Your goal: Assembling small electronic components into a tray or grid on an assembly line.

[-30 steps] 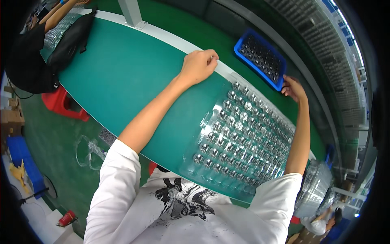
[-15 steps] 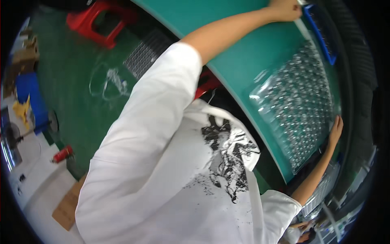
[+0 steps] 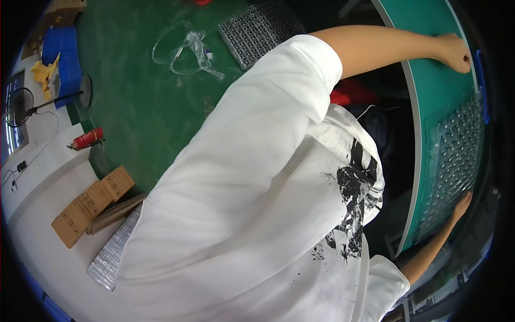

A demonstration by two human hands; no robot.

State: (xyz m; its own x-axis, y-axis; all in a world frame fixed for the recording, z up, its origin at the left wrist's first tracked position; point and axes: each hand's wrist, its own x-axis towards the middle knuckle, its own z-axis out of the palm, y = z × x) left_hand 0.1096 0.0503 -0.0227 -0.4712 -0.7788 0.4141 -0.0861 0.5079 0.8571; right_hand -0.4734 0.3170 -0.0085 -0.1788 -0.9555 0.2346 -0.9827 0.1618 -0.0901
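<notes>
On the green worktable (image 3: 425,112), my left hand (image 3: 455,52) is closed in a fist near the far edge, at the top right. A small dark spot shows at its fingers, but I cannot make out what is in them. A clear plastic tray (image 3: 456,155) with rows of cavities lies on the table between my hands. My right hand (image 3: 462,204) reaches to the tray's far edge at the lower right, touching or nearly touching it, with its fingers stretched out. A blue tray (image 3: 483,88) stands along the table's far edge, beside my left hand.
Dark cavity trays (image 3: 252,35) and crumpled clear plastic (image 3: 197,51) lie on the green floor. Something red (image 3: 354,92) sits beneath the table. At the left are a fire extinguisher (image 3: 87,138), cardboard boxes (image 3: 95,197), a fan (image 3: 21,107) and a silvery stack (image 3: 114,252).
My view has swung, so the table, tray and both hands now lie farther right and lower. More wall and boxes show at left. Both hands keep much the same places by the tray.
</notes>
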